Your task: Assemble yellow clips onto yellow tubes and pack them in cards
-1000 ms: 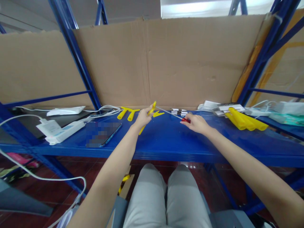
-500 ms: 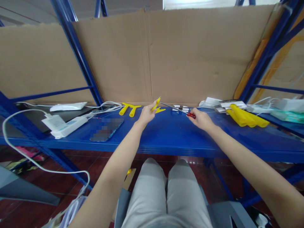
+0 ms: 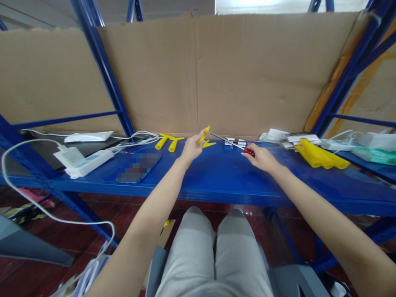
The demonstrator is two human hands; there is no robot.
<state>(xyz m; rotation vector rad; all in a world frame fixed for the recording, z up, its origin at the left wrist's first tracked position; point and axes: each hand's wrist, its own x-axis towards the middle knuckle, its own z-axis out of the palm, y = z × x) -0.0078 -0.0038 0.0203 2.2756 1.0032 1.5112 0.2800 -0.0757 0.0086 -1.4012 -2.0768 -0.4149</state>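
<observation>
My left hand is closed around a yellow plastic piece, most of which the fingers hide; a thin, faint strand seems to rise from its upper end. My right hand grips a screwdriver by its red handle. The screwdriver's metal shaft slants up and left, its tip at or very near the yellow piece; whether they touch I cannot tell. Behind my left hand lies another yellow part. Small white-and-black pieces lie beyond the shaft.
Two joined yellow tubular parts lie left of my left hand, near a phone-like slab. A white power strip with cables sits farther left. Yellow tubes and white packets lie at right. A cardboard sheet stands behind the blue shelf.
Both hands keep their grips and stay almost in place. The screwdriver handle has turned or shifted very slightly. The view has tilted a little.
</observation>
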